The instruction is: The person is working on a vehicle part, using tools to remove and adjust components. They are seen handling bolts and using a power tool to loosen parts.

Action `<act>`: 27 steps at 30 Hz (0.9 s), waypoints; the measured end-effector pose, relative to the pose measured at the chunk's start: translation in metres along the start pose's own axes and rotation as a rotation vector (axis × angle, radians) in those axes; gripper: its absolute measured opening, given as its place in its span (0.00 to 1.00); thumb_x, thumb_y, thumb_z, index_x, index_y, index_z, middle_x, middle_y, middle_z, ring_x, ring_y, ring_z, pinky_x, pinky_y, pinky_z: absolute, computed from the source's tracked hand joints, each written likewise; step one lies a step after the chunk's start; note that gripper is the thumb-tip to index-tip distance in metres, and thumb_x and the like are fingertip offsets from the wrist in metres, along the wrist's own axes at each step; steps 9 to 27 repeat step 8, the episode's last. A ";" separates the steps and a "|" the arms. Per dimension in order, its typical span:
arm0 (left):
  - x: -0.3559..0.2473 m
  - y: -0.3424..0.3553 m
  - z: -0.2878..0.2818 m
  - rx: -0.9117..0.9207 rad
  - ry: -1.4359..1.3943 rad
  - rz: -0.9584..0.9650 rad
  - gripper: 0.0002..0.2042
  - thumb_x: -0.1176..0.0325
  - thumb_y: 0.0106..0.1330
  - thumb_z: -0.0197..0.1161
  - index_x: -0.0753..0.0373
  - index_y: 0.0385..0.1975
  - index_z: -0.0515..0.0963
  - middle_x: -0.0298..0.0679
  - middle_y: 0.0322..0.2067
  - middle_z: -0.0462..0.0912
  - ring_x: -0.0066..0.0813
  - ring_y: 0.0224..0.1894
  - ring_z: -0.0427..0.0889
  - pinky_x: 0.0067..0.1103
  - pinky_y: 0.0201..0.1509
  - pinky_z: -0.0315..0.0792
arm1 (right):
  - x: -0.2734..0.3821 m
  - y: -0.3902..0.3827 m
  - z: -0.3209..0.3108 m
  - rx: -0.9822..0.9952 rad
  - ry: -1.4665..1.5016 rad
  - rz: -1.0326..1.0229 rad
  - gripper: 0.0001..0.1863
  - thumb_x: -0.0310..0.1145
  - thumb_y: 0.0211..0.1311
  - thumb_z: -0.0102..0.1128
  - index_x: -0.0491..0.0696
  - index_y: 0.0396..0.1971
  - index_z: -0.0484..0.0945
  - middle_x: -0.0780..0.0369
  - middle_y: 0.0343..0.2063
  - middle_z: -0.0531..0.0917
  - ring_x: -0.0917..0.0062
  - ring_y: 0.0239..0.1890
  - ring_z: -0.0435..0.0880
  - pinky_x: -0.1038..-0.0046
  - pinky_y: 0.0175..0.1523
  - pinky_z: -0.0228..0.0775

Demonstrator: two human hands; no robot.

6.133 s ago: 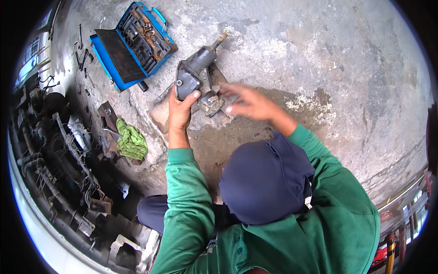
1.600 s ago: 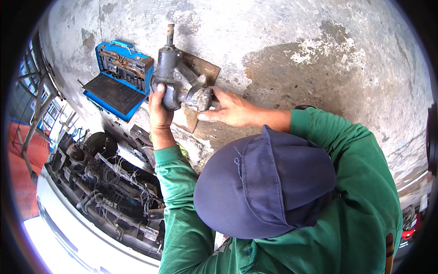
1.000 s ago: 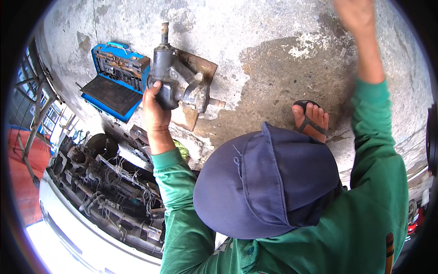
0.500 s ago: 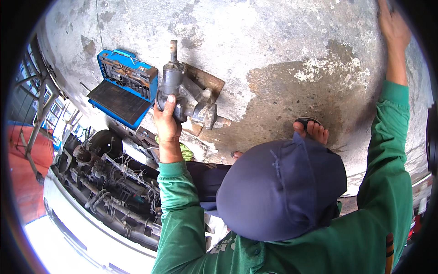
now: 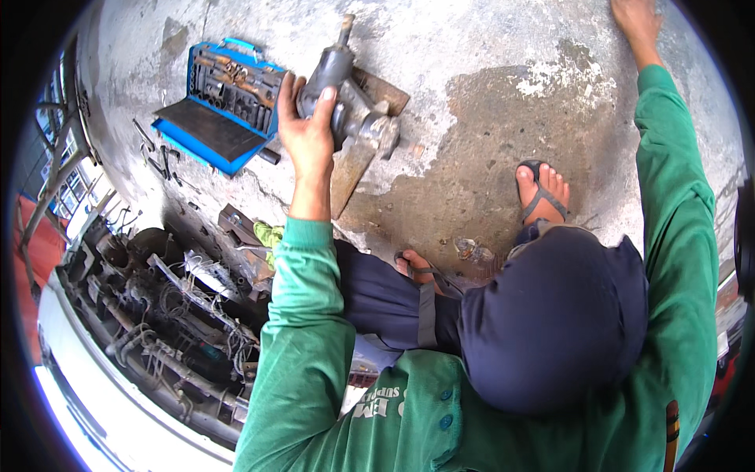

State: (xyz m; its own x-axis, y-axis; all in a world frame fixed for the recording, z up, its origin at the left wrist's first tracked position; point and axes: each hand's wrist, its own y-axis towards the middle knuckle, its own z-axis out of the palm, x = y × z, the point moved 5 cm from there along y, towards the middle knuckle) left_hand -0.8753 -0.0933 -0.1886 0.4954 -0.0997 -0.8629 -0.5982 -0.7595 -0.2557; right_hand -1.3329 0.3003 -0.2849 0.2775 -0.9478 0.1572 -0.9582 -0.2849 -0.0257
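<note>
Item one, largest: the stained grey concrete floor (image 5: 487,71) fills the upper frame, with a dark damp patch at centre right. Item two: a grimy engine block tangled with hoses and wires (image 5: 169,311), lower left. Item three: an open blue plastic socket case (image 5: 224,106), upper left, its far half packed with rows of dark metal sockets and bits, its near lid half bare black lining; a few loose tools lie just beside it on the floor. Item four: the grey cast-metal housing with a protruding shaft (image 5: 346,94), upper centre, resting on a rusty flat plate. My left hand (image 5: 308,130) is wrapped around its body, steadying it upright-ish. My right hand (image 5: 635,20), upper right, is stretched out to the floor well apart; I cannot tell whether it grips anything. I judge this a steadying step; next calls for bringing that right hand back onto the housing.
</note>
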 end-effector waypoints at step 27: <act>0.014 0.001 -0.027 0.066 0.086 0.071 0.26 0.58 0.67 0.70 0.67 0.60 0.77 0.54 0.57 0.81 0.46 0.61 0.78 0.35 0.69 0.66 | 0.216 -0.125 -0.096 0.589 0.329 -0.473 0.33 0.53 0.58 0.69 0.41 0.55 0.83 0.43 0.49 0.85 0.57 0.55 0.86 0.57 0.62 0.74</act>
